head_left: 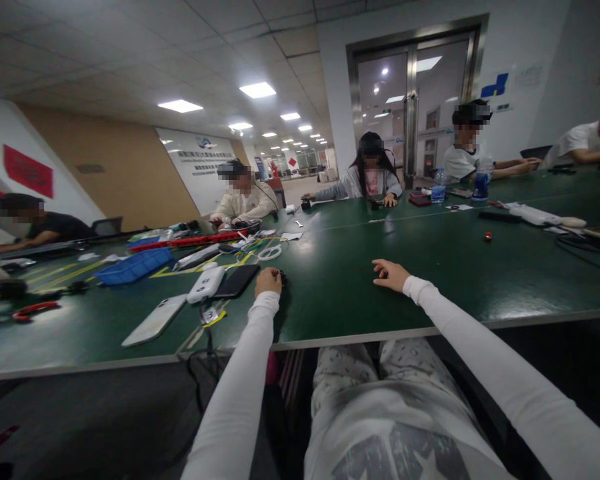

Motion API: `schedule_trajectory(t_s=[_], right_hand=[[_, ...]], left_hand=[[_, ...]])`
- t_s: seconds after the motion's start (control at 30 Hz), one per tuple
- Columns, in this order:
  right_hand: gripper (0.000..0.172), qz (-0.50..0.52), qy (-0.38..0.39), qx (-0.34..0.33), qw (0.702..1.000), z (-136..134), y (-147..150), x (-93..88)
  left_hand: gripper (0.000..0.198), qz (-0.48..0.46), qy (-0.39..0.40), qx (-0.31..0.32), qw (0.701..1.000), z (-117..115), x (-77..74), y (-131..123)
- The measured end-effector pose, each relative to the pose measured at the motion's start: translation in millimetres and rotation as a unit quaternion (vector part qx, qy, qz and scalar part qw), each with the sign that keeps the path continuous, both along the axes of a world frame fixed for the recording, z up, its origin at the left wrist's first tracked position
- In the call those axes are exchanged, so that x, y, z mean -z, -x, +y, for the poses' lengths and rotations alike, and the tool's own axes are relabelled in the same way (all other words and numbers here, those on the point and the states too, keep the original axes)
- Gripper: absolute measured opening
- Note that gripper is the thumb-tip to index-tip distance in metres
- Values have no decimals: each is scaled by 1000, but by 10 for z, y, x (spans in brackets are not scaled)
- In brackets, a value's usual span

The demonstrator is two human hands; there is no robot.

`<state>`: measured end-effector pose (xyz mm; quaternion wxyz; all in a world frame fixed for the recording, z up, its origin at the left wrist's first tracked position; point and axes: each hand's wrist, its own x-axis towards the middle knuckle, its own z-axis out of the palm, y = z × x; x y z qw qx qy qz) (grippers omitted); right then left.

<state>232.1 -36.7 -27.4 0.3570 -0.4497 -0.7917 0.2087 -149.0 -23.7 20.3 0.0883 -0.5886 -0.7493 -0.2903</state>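
Both my arms, in white sleeves, reach onto a dark green table (pixel 340 293). My left hand (pixel 268 281) is curled into a fist on the tabletop, closed over a small dark object (pixel 282 277) that shows only at its right edge. My right hand (pixel 391 275) rests on the table to the right, fingers loosely bent and apart, holding nothing. A black tablet (pixel 237 281) and a white device (pixel 206 284) lie just left of my left hand.
A white phone (pixel 155 320) lies near the front edge, a blue tray (pixel 135 266) farther left. Cables, a white ring (pixel 270 253) and red tools lie mid-table. Several people sit around the table; water bottles (pixel 481 179) stand at the far right. Glass doors are behind.
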Motion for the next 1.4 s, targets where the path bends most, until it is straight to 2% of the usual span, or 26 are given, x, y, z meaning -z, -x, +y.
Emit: schedule_trajectory(t_s=[0.73, 0.87, 0.93, 1.03, 1.3, 1.4], right_hand=[[53, -15, -12, -9, 1000, 2, -5, 10], [54, -14, -10, -19, 1000, -1, -13, 4], [55, -15, -13, -31, 999, -10, -19, -9], [60, -22, -13, -41, 999, -28, -22, -40], [80, -35, -21, -42, 998, -67, 11, -116], [83, -35, -27, -42, 998, -58, 22, -123]], left_hand=[[21, 34, 28, 34, 998, 133, 143, 135], [22, 41, 23, 55, 997, 151, 168, 70], [22, 40, 20, 84, 996, 157, 184, -48], [20, 36, 12, 148, 988, 159, 210, -358], [19, -7, 19, 318, 948, 82, 254, -1576], [19, -8, 18, 372, 928, 22, 261, -1936]])
